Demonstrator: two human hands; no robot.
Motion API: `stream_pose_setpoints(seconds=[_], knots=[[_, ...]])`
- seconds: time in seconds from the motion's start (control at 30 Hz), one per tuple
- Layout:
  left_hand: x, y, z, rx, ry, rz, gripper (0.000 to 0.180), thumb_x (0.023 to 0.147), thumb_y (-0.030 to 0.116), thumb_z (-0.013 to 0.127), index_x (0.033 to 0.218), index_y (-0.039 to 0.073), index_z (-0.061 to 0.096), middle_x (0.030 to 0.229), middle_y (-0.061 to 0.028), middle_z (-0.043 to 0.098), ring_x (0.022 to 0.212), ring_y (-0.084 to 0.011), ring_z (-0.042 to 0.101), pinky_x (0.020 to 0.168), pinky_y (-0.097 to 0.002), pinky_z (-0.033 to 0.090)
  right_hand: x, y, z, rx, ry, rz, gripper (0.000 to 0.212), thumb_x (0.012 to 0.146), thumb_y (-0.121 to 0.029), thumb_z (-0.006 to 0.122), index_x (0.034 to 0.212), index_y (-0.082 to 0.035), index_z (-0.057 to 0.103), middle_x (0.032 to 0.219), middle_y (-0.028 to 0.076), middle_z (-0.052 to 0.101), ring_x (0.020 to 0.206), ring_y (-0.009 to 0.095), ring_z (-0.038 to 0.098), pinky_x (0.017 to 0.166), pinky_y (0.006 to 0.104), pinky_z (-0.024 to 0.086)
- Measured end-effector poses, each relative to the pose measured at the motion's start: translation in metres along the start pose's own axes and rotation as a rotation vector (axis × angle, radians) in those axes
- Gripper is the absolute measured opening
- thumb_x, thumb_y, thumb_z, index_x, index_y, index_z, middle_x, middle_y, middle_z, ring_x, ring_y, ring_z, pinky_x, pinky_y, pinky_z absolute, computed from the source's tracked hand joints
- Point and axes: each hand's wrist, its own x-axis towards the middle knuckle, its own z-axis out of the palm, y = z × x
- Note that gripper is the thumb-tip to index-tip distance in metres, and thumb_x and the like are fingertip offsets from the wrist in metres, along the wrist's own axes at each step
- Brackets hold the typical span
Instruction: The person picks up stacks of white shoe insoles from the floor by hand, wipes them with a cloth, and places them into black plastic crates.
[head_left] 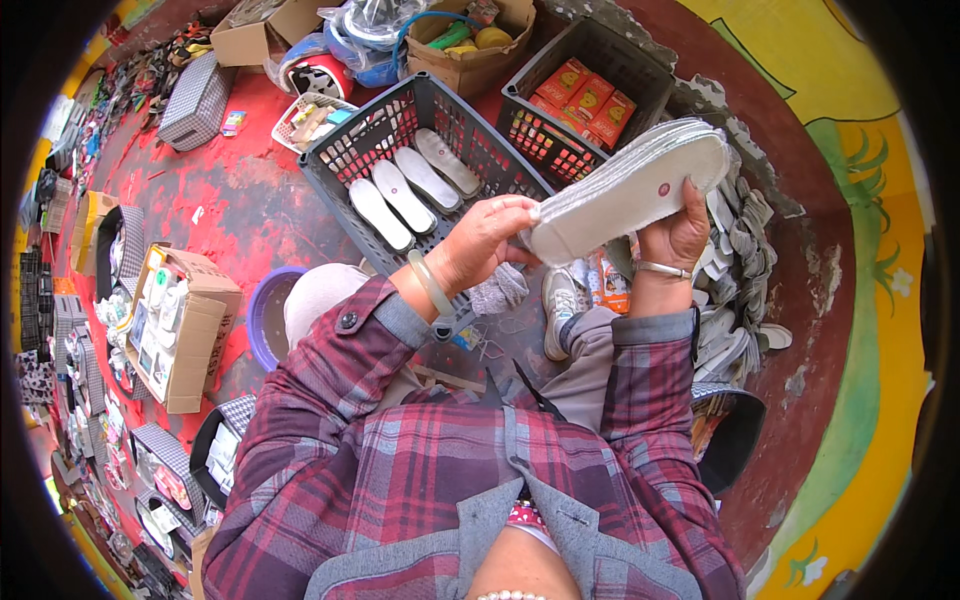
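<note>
A thick stack of white shoe insoles [625,195] is held up between my two hands, in front of me and to the right. My left hand [485,240] pinches the stack's near left end. At the other end my right hand [675,232] grips it from below, thumb on the top insole, which carries a small round red mark. Just left of the stack, a dark plastic crate [345,195] has several white insoles [403,197] laid side by side in it. Under my left hand, a grey fabric bundle [497,290] is partly hidden.
A large heap of insoles [728,270] lies against the wall at right. Another dark crate [625,55] holds red boxes. A purple basin [262,325] and an open cardboard box of goods [205,330] stand at left. Ahead is a carton [475,68] with mixed things.
</note>
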Motion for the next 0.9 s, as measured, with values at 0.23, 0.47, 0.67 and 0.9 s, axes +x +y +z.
stream_pose_setpoints(seconds=[0.23,0.47,0.67,0.9], knots=[[0.003,0.0,0.008,0.183,0.084,0.144,0.034,0.085,0.019,0.064,0.112,0.002,0.051,0.1,-0.006,0.058,0.09,-0.0141,0.059,0.077,-0.0287,0.05,0.006,0.011,-0.003,0.016,0.102,0.042,0.042,0.082,-0.01,0.062,0.122,-0.002,0.05,0.12,0.013,0.057,0.113,0.031,0.051,0.102,0.0483,0.035],[0.005,-0.002,0.007,0.295,0.121,0.188,0.044,0.08,0.01,0.07,0.118,0.003,0.047,0.106,-0.0042,0.056,0.096,-0.0112,0.056,0.081,-0.0244,0.047,-0.002,0.023,0.015,-0.023,0.154,0.018,0.042,0.08,-0.01,0.062,0.12,-0.003,0.051,0.117,0.011,0.057,0.112,0.029,0.051,0.102,0.0474,0.034],[0.005,0.002,-0.001,0.125,-0.056,0.151,0.053,0.081,0.001,0.059,0.13,0.003,0.041,0.115,-0.0063,0.055,0.097,-0.0121,0.057,0.084,-0.0252,0.046,-0.001,0.008,0.009,0.032,0.108,0.067,0.043,0.08,-0.008,0.062,0.122,-0.003,0.05,0.119,0.013,0.056,0.114,0.031,0.05,0.101,0.0505,0.035],[0.014,-0.017,-0.007,0.518,0.174,0.306,0.064,0.077,0.015,0.066,0.132,-0.001,0.038,0.126,-0.0116,0.047,0.115,-0.018,0.047,0.096,-0.0296,0.039,-0.005,0.028,0.02,-0.04,0.31,-0.042,0.045,0.08,-0.008,0.061,0.123,-0.003,0.047,0.122,0.012,0.054,0.115,0.03,0.049,0.102,0.0498,0.034]])
